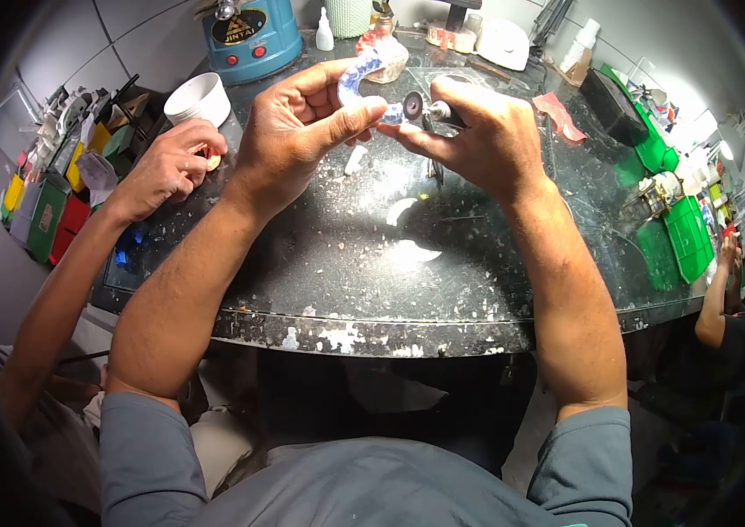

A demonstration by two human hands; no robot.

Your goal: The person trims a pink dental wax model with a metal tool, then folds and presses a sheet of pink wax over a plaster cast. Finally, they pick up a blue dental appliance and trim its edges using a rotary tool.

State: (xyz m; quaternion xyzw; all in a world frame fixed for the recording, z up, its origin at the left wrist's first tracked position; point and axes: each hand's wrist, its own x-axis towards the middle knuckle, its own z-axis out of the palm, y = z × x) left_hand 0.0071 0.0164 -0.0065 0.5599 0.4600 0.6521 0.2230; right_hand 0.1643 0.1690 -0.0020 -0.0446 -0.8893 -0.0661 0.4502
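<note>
My left hand (pixel 280 132) is closed on a curved, see-through dental splint (pixel 350 83) with blue patches, gripping it between thumb and fingers. My right hand (pixel 500 132) is wrapped round a rotary handpiece (pixel 443 114), its thumb reaching toward the splint's lower end. A dark round disc (pixel 413 104) on the handpiece stands right beside that end; whether it touches cannot be made out. Both hands are raised over the worktop. Below them lies a small white piece (pixel 356 160).
At left, a co-worker's hand (pixel 170 167) holds a small pinkish thing near a white tub (pixel 198 98). Behind stands a blue machine (pixel 254 39). A pink sheet (pixel 559 117) and green trays (pixel 687 237) lie at right. The dark worktop (pixel 329 263) is speckled with white debris.
</note>
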